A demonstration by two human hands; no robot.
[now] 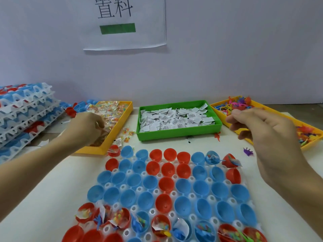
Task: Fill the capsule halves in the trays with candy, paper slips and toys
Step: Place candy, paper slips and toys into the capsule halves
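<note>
**Both hands at the supply bins, capsule tray between them**

The left hand (88,127) reaches into the yellow candy bin (120,126), its fingers (99,124) curled down among the wrapped candy (108,110); whether they pinch a packet cannot be told. A few loose candy packets (128,135) lie on the worktop (52,180) just right of those fingers, beside the bin's wall.

The right hand (262,130) hovers over the near edge of the yellow toy bin (244,137), fingers (234,117) curled and bunched together; nothing shows clearly between them. Bright plastic toys (236,103) fill the bin beyond the fingertips, and a purple toy (248,151) lies on the worktop below the hand.

Between the two hands sits the green bin (178,132) of paper slips (174,118). Nearer than both hands, the white tray (192,196) holds red and blue capsule halves (183,186). Most are empty; those in the nearest rows and a few along the far row hold candy, slips and toys. Left of the left hand stands a stack of trays (26,110).
</note>
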